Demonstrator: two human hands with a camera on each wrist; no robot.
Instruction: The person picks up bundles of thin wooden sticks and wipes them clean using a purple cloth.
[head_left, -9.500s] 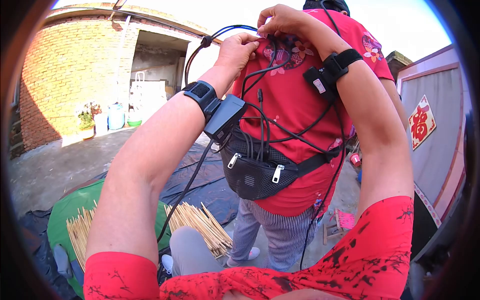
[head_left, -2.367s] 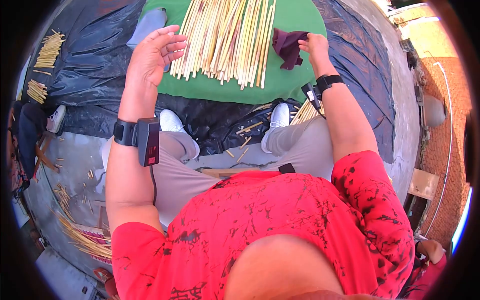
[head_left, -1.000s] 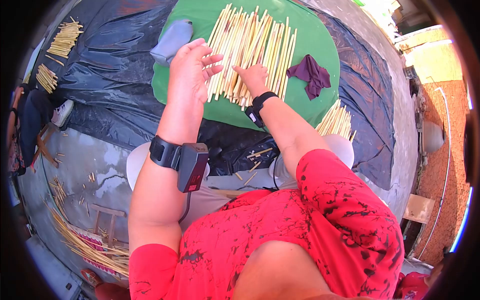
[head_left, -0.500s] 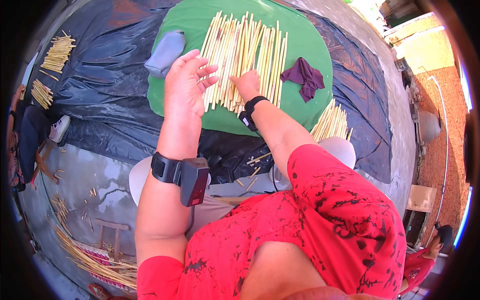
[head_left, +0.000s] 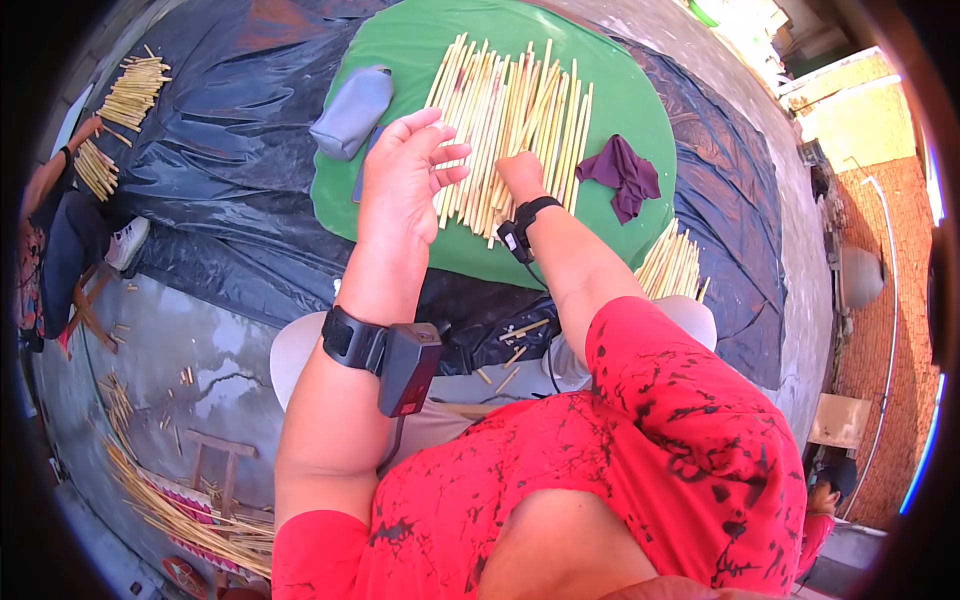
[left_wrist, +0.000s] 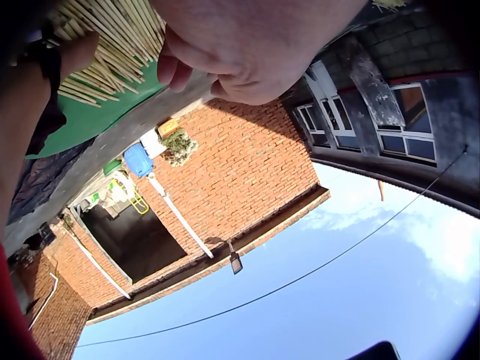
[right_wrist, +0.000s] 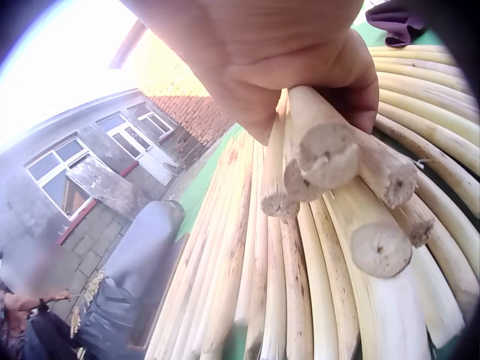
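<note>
Pale cut stalks (head_left: pixel 465 130) lie side by side on a green cloth (head_left: pixel 460 262). My right hand (head_left: pixel 520 175) is on them near their middle. In the right wrist view, my right hand (right_wrist: pixel 285 52) has its fingers curled round several stalks (right_wrist: pixel 322 146), their cut ends facing the camera above other stalks (right_wrist: pixel 225 255). My left hand (head_left: pixel 400 180) is raised over the left edge of the stalks, palm up, fingers loosely bent, holding nothing. In the left wrist view, my left hand (left_wrist: pixel 255 45) is near the camera.
A grey-blue pouch (head_left: pixel 353 110) lies left of the stalks, a dark purple cloth (head_left: pixel 620 180) right of them. Another stalk bundle (head_left: pixel 672 262) is at the lower right. At far left, a seated person's arm (head_left: pixel 50 175) reaches to small bundles (head_left: pixel 97 168) on black sheeting (head_left: pixel 220 170).
My right hand has gone from the purple cloth to the stalks, and its extended fingers have curled round several. My left hand remains raised. The seated person's arm has come forward.
</note>
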